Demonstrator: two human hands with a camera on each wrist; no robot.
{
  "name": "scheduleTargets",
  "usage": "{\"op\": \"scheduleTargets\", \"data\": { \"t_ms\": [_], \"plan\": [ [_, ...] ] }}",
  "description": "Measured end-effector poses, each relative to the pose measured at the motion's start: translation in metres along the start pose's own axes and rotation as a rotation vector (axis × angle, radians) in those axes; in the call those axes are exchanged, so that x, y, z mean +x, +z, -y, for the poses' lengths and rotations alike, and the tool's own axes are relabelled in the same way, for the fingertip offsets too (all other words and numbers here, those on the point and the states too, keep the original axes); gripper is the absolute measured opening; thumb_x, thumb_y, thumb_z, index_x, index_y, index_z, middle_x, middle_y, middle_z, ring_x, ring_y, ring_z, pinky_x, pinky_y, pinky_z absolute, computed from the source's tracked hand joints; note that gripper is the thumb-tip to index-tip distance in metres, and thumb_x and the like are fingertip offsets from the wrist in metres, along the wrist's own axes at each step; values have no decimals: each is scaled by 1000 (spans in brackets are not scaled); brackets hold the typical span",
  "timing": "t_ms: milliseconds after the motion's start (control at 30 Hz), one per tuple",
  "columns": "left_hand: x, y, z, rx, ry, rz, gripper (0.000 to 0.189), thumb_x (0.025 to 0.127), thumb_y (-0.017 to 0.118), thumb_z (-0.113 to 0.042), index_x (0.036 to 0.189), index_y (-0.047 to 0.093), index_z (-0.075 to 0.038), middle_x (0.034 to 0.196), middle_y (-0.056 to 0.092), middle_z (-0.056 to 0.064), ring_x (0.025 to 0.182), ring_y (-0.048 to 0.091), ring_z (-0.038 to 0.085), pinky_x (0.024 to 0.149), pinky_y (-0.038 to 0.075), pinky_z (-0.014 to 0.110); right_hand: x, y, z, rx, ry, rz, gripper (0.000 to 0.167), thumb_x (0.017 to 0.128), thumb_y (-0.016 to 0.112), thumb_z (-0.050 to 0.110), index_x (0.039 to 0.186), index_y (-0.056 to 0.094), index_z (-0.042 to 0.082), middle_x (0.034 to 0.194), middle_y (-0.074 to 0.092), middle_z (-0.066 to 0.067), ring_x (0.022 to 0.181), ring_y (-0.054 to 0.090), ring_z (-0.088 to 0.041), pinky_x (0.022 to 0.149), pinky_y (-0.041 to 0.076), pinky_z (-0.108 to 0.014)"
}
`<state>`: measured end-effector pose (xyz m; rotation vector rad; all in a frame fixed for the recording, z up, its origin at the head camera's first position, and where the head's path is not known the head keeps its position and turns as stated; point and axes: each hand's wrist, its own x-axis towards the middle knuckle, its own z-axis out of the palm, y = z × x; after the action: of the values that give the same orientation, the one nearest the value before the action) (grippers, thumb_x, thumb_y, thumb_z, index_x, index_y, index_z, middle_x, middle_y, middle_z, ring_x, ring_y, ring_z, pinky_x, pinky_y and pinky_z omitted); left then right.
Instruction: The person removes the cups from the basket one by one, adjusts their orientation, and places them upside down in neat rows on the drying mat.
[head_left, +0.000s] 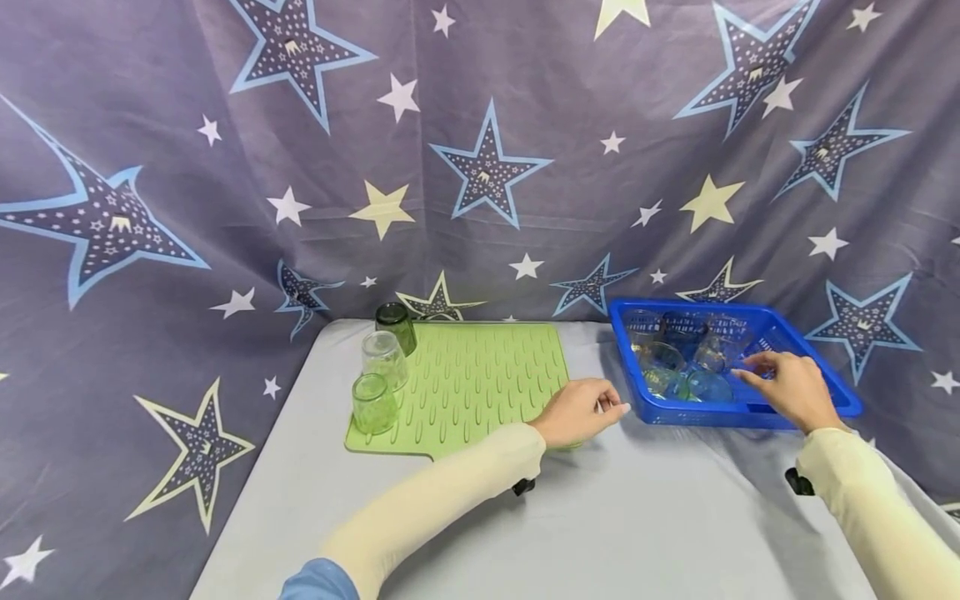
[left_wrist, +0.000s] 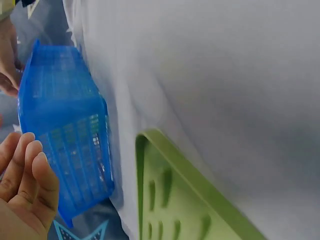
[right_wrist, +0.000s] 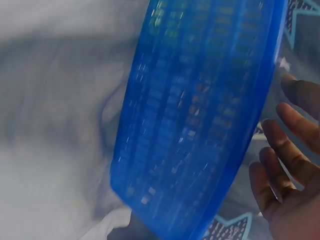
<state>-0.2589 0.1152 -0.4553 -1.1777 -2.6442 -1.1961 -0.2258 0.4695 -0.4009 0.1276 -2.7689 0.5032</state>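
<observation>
My left hand [head_left: 579,412] hovers over the right edge of a green drying mat [head_left: 487,367], close to the left side of a blue plastic basket [head_left: 675,412]. Its fingers are loosely bent and hold nothing. Above the right part of the basket is my right hand [head_left: 797,390], empty too, with fingers [right_wrist: 282,150] spread apart in the right wrist view. Inside the basket lie several glasses, among them a clear glass [head_left: 663,367] and a bluish glass [head_left: 708,387]. Through the basket wall in the wrist views, the glasses show only faintly.
Along the mat's left edge three glasses stand upside down in a row: a dark green glass [head_left: 395,327], a clear glass [head_left: 384,358] and a light green glass [head_left: 374,403]. A white cloth [head_left: 600,525] covers the table. Behind it hangs a star-patterned curtain [head_left: 525,75].
</observation>
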Motion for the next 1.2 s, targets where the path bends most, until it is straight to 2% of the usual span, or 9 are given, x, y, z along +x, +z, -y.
{"op": "scheduleTargets", "data": {
  "t_ms": [133, 233, 400, 567, 733, 933, 1067, 1200],
  "plan": [
    [9, 11, -5, 19, 1, 2, 17, 103, 63, -42, 95, 66, -28, 84, 59, -21, 79, 55, -3, 71, 45, 12, -1, -4, -16, -29, 49, 32, 41, 97, 74, 30, 109, 71, -10, 97, 71, -30, 83, 65, -45, 74, 48, -61],
    [14, 16, -9, 23, -4, 5, 15, 103, 63, -41, 96, 67, -28, 84, 59, -21, 76, 54, -4, 70, 44, 11, -1, -7, -23, -40, 87, 62, 43, 97, 73, 32, 108, 70, -10, 98, 71, -30, 84, 65, -46, 72, 49, -61],
    [22, 25, -15, 23, -24, 8, 15, 105, 61, -39, 97, 68, -28, 82, 58, -22, 74, 54, -5, 68, 44, 12, -2, -12, -33, -49, 129, 108, 47, 98, 71, 33, 108, 68, -12, 95, 71, -30, 90, 64, -51, 77, 47, -65],
    [27, 33, -19, 34, -53, -4, 22, 107, 57, -42, 91, 63, -28, 79, 58, -20, 69, 53, -2, 66, 43, 14, -3, -11, -41, -54, 148, 153, 45, 99, 71, 32, 104, 69, -12, 90, 72, -27, 83, 66, -45, 78, 47, -66],
    [31, 39, -19, -11, -91, -19, 30, 107, 56, -41, 82, 57, -24, 72, 57, -12, 59, 51, 6, 58, 42, 19, -5, -8, -43, -44, 160, 183, 44, 99, 71, 33, 103, 70, -10, 89, 72, -25, 80, 67, -41, 76, 49, -64],
    [35, 41, -16, -1, -121, -53, 33, 104, 61, -43, 77, 57, -24, 68, 56, -12, 56, 49, 7, 56, 41, 21, -2, -5, -38, -25, 186, 241, 52, 101, 66, 42, 107, 70, -10, 93, 72, -24, 88, 65, -43, 75, 52, -60],
    [36, 40, -17, 4, -149, -61, 32, 102, 64, -44, 77, 59, -26, 69, 57, -15, 57, 51, 6, 56, 43, 22, 1, -3, -36, -29, 190, 287, 65, 103, 60, 49, 114, 67, -15, 104, 69, -32, 99, 62, -54, 79, 51, -64],
    [37, 39, -20, 6, -187, -73, 30, 99, 68, -46, 77, 62, -27, 69, 59, -16, 58, 53, 6, 56, 45, 23, 3, 0, -33, -34, 163, 332, 70, 104, 56, 53, 118, 67, -15, 110, 68, -34, 107, 59, -58, 84, 49, -67]
  ]
}}
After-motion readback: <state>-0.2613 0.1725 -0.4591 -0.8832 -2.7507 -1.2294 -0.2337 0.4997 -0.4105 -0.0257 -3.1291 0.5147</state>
